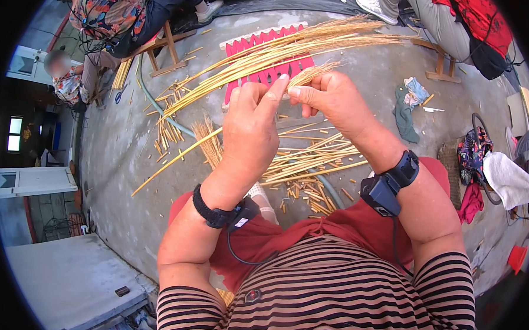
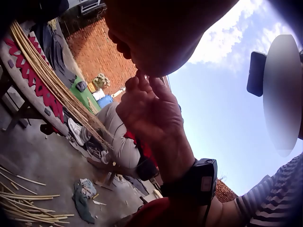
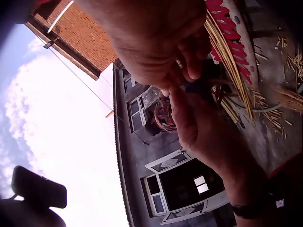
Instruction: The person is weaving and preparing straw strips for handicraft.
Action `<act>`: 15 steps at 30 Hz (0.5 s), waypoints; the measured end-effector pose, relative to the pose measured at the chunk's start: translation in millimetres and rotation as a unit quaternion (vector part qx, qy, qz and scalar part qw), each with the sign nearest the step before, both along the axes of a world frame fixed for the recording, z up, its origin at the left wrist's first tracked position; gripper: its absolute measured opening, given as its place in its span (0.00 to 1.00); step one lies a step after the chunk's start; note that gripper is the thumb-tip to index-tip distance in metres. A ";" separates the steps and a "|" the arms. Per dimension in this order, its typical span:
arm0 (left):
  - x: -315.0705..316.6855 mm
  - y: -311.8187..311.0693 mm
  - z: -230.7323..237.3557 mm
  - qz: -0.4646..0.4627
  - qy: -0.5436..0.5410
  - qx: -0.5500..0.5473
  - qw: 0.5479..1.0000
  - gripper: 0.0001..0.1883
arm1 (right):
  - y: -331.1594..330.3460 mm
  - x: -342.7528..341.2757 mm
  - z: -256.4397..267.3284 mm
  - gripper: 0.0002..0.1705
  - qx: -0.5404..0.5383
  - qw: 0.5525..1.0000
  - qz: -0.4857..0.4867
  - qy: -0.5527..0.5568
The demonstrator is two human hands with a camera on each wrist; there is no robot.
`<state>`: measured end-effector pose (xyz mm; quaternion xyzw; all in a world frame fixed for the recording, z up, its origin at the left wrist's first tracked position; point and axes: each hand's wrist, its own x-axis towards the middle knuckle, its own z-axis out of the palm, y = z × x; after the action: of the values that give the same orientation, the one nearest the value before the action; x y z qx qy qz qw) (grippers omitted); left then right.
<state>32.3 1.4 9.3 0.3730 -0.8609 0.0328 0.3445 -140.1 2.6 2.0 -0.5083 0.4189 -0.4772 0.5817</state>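
Observation:
A long broomcorn stalk (image 1: 202,142) slants up from the lower left, passes behind my left hand (image 1: 249,120) and ends in a bushy head (image 1: 316,73). The left hand holds the stalk, its fingers partly hiding it. At the bushy end, my right hand (image 1: 338,103) pinches the stalk between thumb and fingers. Both hands meet close together above the lap. In the left wrist view the right hand (image 2: 154,111) shows palm side, fingertips near the dark left hand. The right wrist view has the left hand (image 3: 199,125) touching the right hand from below.
Beyond the hands, long broomcorn stalks (image 1: 239,63) lie across a low rack with pink cloth (image 1: 262,76). Cut stalks (image 1: 318,158) and short pieces litter the concrete floor near the knees. A hose (image 1: 146,92) runs along it. Seated people (image 1: 477,33) are at both sides.

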 end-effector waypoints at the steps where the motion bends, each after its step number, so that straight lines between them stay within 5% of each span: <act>1: -1.3 1.0 0.0 0.002 -0.013 0.001 1.000 0.26 | -0.7 0.3 -1.7 0.07 0.003 1.000 -0.001 -0.008; 4: -2.1 -4.6 -8.9 -0.033 0.055 0.042 0.997 0.23 | -0.9 0.3 -2.6 0.07 0.008 0.999 -0.031 -0.023; 5: -3.0 -3.8 -9.4 -0.032 0.150 0.180 0.972 0.21 | -1.4 -0.6 -2.0 0.06 0.005 0.999 -0.029 -0.023; 7: -4.7 -1.4 -10.5 -0.026 0.326 0.436 0.838 0.16 | -2.3 -3.7 -0.5 0.06 -0.001 0.999 -0.024 -0.023; 10: 7.4 -9.5 -5.5 -0.090 0.359 0.585 0.721 0.11 | -2.6 -3.9 -3.0 0.05 -0.004 1.000 -0.017 -0.016; 15: 5.8 -6.8 -4.2 -0.086 0.368 0.565 0.733 0.07 | -0.7 -0.9 -3.0 0.04 -0.005 1.000 -0.010 0.015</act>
<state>38.1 -5.5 5.1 0.4059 -0.5550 -0.6296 0.3616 -141.0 1.9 -1.0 -0.5143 0.4297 -0.4775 0.5682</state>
